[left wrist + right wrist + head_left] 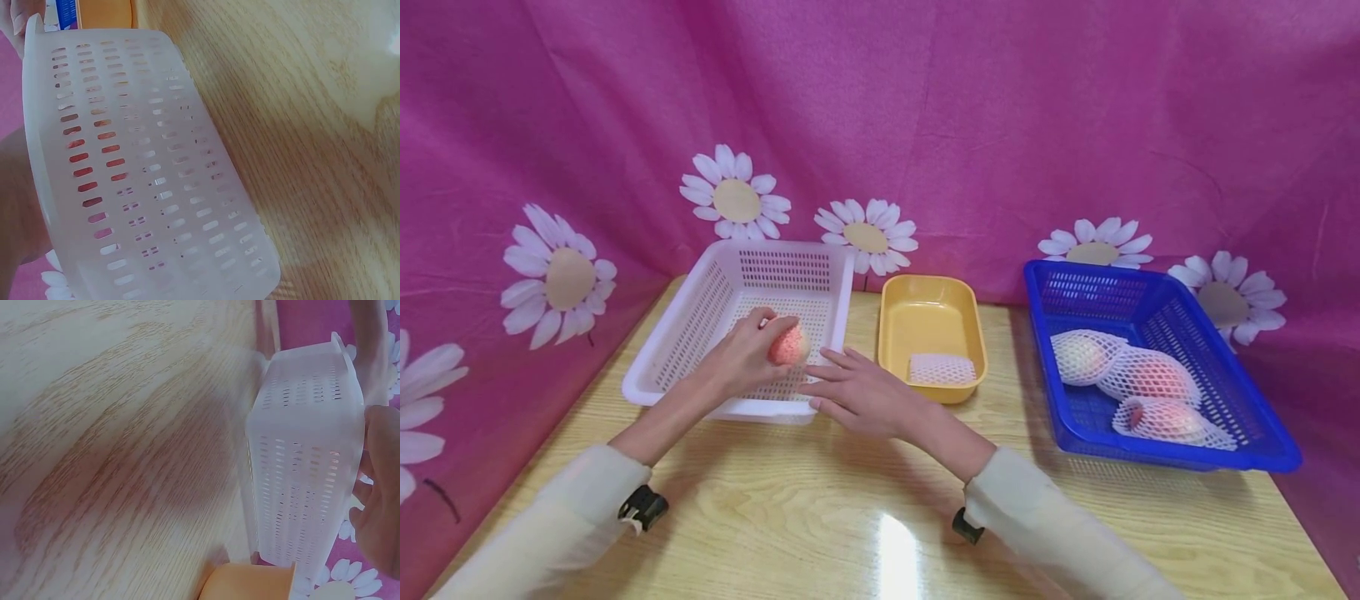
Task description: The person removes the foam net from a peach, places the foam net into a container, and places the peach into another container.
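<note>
A pink and pale-yellow peach (789, 345), with no net on it, is in my left hand (747, 354). The fingers curl round it inside or just over the white basket (642, 377); how near it is to the bottom I cannot tell. In the left wrist view the wall of the white basket (144, 150) covers most of the hand, and red shows through its slots. My right hand (868, 394) reaches over the basket's near right corner with fingers stretched out, holding nothing. From the right wrist, that hand (381, 494) appears beside the basket rim.
Right of the white basket stands a yellow tray (925, 312) holding a white foam net sleeve (942, 369). A blue basket (1078, 437) at the right holds three peaches in foam nets (1152, 375). A pink daisy-patterned cloth (970, 125) hangs behind the wooden table (760, 508).
</note>
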`<state>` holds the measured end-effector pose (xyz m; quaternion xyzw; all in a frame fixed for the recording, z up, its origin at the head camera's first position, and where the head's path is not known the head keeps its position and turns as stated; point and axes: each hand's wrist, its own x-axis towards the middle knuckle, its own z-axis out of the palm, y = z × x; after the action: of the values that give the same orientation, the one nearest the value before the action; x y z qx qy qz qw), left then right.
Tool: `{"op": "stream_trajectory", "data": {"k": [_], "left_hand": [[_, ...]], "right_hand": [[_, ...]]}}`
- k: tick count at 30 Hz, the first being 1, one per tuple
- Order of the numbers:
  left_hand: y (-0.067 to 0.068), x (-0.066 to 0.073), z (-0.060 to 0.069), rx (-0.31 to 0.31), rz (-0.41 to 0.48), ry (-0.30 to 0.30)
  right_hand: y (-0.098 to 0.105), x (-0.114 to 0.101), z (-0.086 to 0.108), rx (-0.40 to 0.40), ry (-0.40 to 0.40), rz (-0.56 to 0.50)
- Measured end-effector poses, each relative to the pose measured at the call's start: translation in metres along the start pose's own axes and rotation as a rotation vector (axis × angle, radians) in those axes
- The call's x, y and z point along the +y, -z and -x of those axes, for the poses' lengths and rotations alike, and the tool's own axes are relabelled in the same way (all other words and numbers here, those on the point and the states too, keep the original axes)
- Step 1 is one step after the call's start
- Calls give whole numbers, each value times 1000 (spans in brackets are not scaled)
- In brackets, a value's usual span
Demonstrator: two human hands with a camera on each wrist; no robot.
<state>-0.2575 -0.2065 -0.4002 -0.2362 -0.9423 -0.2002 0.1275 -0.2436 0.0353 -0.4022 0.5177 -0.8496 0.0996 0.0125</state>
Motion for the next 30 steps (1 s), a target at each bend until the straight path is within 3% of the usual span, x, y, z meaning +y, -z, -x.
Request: {"op": "stream_trajectory", "data": {"k": [15,30], "left_hand": [[-3,-4,2,-86,-11,70],[-8,-11,4,-151,-22,75]], "right_hand": [[-1,4,-4,14,75,29],[-2,3,-5,10,77,12]]}}
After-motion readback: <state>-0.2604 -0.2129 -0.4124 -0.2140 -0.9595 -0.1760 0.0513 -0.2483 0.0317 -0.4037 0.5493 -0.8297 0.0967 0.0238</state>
